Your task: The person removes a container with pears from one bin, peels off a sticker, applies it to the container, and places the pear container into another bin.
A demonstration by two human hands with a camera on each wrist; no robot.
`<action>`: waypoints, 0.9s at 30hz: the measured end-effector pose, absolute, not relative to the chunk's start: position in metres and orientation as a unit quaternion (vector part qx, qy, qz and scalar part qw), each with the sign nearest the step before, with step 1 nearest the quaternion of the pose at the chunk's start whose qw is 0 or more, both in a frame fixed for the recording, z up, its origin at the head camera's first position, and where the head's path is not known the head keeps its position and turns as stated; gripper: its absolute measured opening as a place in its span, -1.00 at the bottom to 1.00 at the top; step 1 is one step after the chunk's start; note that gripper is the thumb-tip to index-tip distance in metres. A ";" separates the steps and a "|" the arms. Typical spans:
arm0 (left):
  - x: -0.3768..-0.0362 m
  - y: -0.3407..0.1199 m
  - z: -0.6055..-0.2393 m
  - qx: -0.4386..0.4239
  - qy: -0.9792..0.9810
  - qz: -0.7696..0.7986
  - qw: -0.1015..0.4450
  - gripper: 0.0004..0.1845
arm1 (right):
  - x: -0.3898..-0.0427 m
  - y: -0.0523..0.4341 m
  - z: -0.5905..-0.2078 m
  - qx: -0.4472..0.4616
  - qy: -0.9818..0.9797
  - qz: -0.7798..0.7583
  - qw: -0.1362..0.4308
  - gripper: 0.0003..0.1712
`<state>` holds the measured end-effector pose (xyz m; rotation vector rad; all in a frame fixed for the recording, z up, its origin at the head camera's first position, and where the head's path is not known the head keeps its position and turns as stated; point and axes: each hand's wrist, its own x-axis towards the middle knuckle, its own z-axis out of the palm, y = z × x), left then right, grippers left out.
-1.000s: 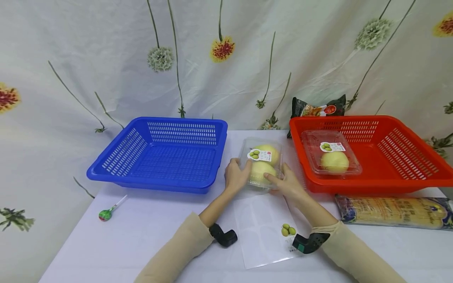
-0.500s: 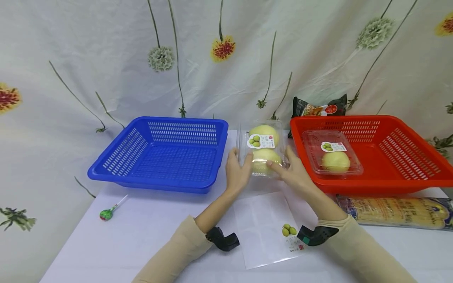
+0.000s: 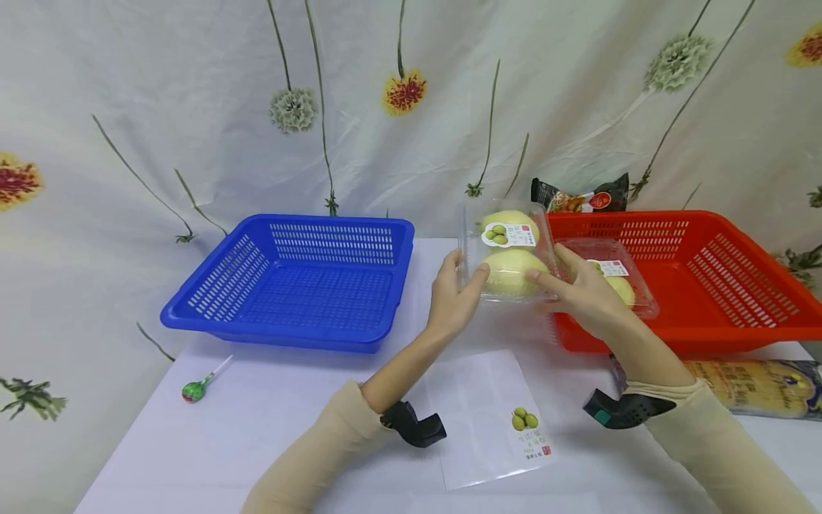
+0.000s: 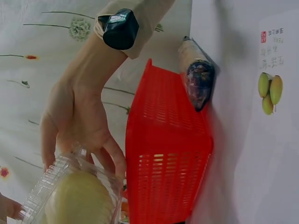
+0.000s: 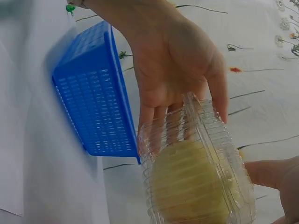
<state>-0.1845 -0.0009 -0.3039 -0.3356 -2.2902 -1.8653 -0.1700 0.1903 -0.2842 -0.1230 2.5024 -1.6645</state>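
A clear plastic clamshell box (image 3: 472, 250) with two pale yellow, pear-like fruits (image 3: 514, 271) is held up off the table, left of the red basket. Its lid bears a white label (image 3: 509, 235) with green fruits printed on it. My left hand (image 3: 452, 296) grips the box's left side, thumb on top; my right hand (image 3: 587, 293) grips the right side, thumb over the lid's near edge. In the right wrist view, the left fingers (image 4: 11, 207) are partly out of frame in the other wrist's picture, and the left palm (image 5: 166, 79) supports the box.
A blue basket (image 3: 379, 338) stands left. The red basket (image 3: 706, 341) on the right holds a similar fruit box (image 3: 632, 260), partly hidden. A label sheet (image 3: 481, 421) lies in front. A lollipop (image 3: 195, 390), noodle pack (image 3: 751, 385) and black packet (image 3: 578, 197) lie around.
Both hands have lifted the clamshell box from the table and carried it up and to the right, toward the red basket. The baskets and sheet have stayed put.
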 end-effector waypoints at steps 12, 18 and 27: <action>-0.183 0.030 -0.287 -0.151 -0.758 -0.634 0.036 -0.33 | -0.169 0.237 -0.260 -0.069 0.819 -0.566 0.063 -0.10; -0.185 0.056 -0.287 -0.153 -0.751 -0.641 0.034 -0.34 | -0.177 0.264 -0.259 -0.064 0.793 -0.602 0.066 -0.19; -0.186 0.094 -0.284 -0.142 -0.762 -0.631 0.033 -0.34 | -0.185 0.302 -0.260 -0.034 0.800 -0.597 0.049 -0.19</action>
